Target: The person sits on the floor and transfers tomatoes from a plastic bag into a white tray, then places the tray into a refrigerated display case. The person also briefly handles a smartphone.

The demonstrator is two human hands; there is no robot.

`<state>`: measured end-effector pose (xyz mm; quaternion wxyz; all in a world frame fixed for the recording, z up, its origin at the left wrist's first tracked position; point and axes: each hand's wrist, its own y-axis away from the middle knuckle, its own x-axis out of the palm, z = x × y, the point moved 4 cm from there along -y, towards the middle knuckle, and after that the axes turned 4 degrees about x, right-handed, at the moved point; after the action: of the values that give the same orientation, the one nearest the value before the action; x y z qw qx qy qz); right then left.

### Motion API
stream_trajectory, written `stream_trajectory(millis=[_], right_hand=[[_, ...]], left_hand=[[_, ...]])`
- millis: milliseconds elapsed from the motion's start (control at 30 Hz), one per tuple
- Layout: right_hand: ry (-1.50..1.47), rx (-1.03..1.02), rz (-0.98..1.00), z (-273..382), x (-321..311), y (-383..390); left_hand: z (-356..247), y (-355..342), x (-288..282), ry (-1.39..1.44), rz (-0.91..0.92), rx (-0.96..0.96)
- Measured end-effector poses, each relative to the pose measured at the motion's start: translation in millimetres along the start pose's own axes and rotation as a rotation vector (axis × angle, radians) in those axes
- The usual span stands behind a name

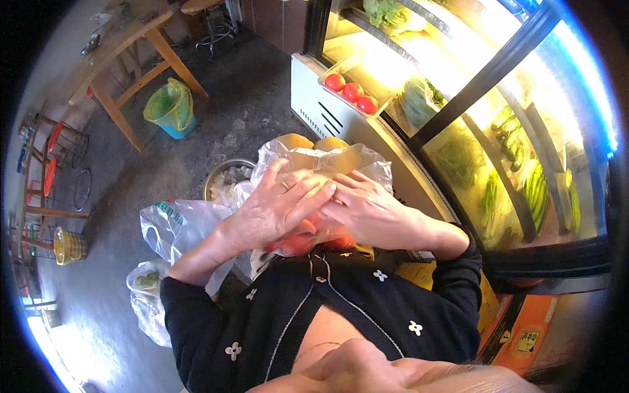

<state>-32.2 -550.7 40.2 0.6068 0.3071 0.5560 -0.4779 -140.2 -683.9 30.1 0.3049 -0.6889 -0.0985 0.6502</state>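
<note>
from here, left hand (283,202) and right hand (370,206) meet over clear bag (375,167), fingers part-spread, can't tell grip. red produce (293,245) looks bagged; three tomatoes (352,92) unbagged.

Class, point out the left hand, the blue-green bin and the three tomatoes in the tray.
Left hand (276,205): head view, back of the hand.
Blue-green bin (180,124): head view, outer wall.
Three tomatoes (352,92): head view, middle tomato.

Head-worn fisheye, facing down, close above clear plastic bag (375,166).
</note>
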Motion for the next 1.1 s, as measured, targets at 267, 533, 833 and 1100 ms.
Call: stream_trajectory(millis=[267,533,833,1100], right_hand=[[-0.226,-0.178,0.483,13.5,26.9,2.5],[-0.813,0.188,-0.154,-36.9,10.7,-14.9],[-0.629,0.060,-0.157,-5.0,0.7,-11.1],[0.044,0.122,0.397,-2.9,91.8,-6.5]], left_hand=[[-34.9,18.7,-30.6,0.332,0.075,0.440],[-34.8,33.0,-47.2,0.433,0.470,0.148],[-6.2,71.3,-28.7,0.036,0.579,-0.504],[-29.2,37.8,-23.3,0.212,0.412,-0.152]])
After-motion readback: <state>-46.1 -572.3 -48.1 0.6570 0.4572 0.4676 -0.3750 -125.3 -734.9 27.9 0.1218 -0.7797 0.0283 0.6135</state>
